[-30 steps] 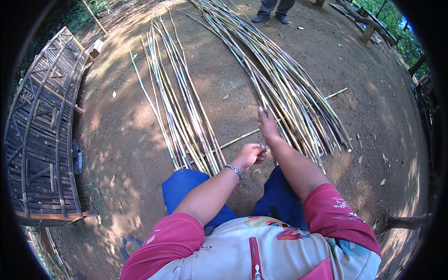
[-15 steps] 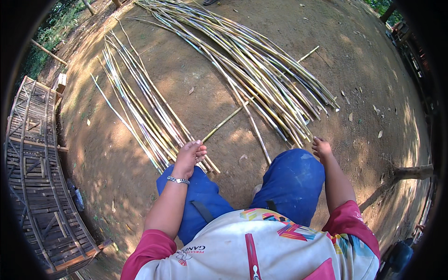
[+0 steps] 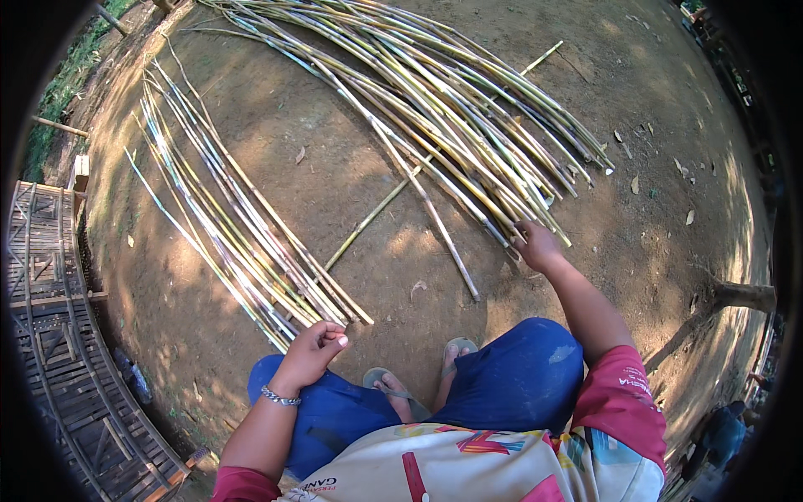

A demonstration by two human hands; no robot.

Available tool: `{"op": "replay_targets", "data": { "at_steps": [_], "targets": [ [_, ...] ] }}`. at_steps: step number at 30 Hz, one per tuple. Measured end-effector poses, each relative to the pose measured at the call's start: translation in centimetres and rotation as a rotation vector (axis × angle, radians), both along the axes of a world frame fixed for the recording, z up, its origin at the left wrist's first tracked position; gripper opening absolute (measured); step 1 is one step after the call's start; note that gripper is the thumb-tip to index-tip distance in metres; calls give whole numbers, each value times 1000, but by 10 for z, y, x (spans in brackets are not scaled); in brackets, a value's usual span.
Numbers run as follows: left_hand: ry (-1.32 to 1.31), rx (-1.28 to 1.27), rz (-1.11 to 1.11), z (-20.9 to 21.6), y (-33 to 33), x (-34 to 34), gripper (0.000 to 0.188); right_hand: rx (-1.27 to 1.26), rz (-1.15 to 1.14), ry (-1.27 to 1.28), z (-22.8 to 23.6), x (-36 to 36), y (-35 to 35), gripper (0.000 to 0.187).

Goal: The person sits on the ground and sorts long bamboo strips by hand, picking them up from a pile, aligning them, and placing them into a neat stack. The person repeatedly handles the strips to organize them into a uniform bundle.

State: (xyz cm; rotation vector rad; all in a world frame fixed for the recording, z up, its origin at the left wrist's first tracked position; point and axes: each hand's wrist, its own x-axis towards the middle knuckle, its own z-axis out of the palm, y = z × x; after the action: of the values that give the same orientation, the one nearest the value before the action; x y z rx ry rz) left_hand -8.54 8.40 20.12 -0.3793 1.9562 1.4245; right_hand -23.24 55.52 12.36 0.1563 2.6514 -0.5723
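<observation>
Right hand [image 3: 538, 246], bent-fingered, is set at the near ends of a large pile of bamboo poles [image 3: 443, 117], whether gripping cannot be told, while the left hand [image 3: 314, 351], loosely half-curled, is held beside a smaller row of bamboo poles [image 3: 242, 227] on bare soil [image 3: 401, 272].
</observation>
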Motion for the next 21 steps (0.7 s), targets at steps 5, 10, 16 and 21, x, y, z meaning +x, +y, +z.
{"op": "replay_targets", "data": {
  "at_steps": [5, 10, 16, 21],
  "targets": [
    [-57, -172, -91, 5, 1, 4, 38, 236, 77, 215, -48, -72, -8, 36],
    [-55, -196, -197, 3, 9, 5, 43, 295, 116, 229, -95, -83, -24, 37],
    [-75, -160, -353, -19, 23, 12, 52, 312, 231, 425, -108, -59, -32, 45],
    [-23, -117, -414, -8, 38, 8, 58, 230, 152, 203, -98, -63, -40, 55]
  ]
}}
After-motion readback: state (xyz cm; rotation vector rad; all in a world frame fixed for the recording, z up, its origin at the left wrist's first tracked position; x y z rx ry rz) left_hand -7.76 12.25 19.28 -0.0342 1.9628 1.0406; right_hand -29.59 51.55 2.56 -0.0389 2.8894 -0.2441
